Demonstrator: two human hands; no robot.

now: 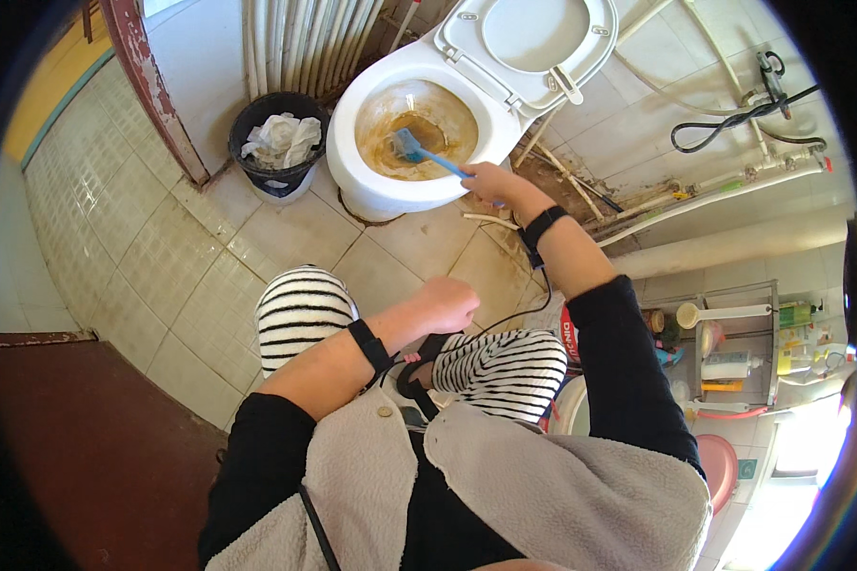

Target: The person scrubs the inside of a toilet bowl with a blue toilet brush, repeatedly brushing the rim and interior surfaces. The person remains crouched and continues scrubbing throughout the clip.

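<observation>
My right hand (496, 187) grips the handle of a blue toilet brush (432, 155). The brush head is down inside the bowl of a white toilet (343, 146), against its brown-stained inner wall. Both the seat and the lid (464, 28) are raised. Over my knees, my left hand (448, 305) is curled into a fist, with nothing seen in it. Each wrist wears a black strap, and a thin black cable (518, 314) runs from the right one towards the left.
A black waste bin (239, 128) with crumpled paper stands left of the toilet, by a white radiator (307, 43). Pipes (728, 193) line the right wall. A wire shelf (739, 285) holds several bottles. A brown door (107, 457) is at lower left.
</observation>
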